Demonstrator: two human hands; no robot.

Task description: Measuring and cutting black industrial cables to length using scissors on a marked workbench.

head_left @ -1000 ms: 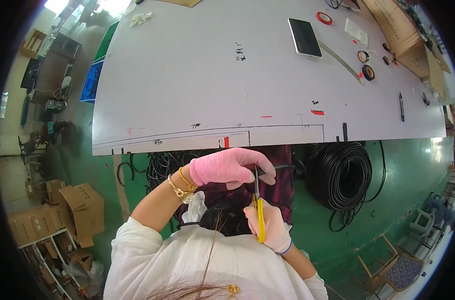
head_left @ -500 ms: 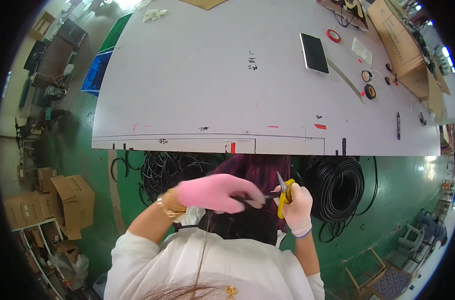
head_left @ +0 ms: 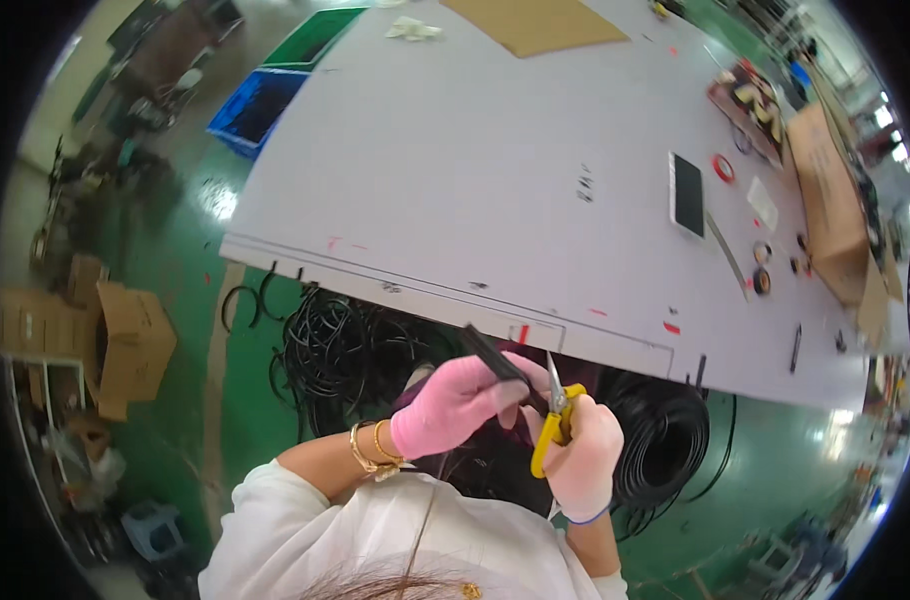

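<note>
We saw the left hand [head_left: 457, 405], in a pink glove, with fingers closed around a thick black cable [head_left: 495, 358] just below the white table [head_left: 495, 170] edge. Beside it, the right hand [head_left: 585, 455] in a pale glove gripped yellow-handled metal snips [head_left: 555, 415], blades touching the cable.

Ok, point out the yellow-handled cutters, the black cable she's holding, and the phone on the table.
yellow-handled cutters [head_left: 549, 432], head view, on the yellow handle.
black cable [head_left: 487, 354], head view, on the free end.
phone [head_left: 686, 195], head view, on the dark screen.
</note>
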